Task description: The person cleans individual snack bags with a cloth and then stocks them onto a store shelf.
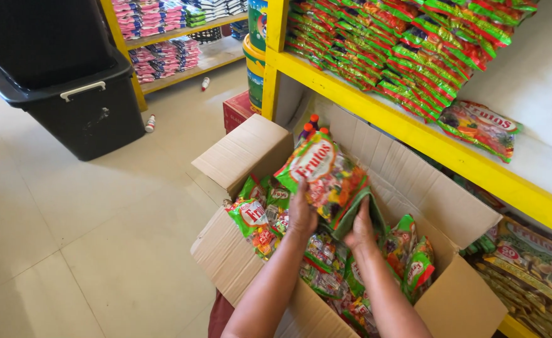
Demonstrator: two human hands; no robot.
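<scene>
Both my hands hold one colourful candy bag [323,174], green-edged with a red label, lifted above an open cardboard box [457,300]. My left hand [301,213] grips the bag's lower left side. My right hand [360,226] grips its lower right edge. Inside the box lie several more candy bags [260,216] of the same kind.
A yellow shelf [407,128] runs along the right with rows of stacked candy bags [401,47] and one loose bag [479,128]. A black lidded bin [69,87] stands on the tiled floor at the upper left. Small bottles [150,122] lie on the floor near a far shelf.
</scene>
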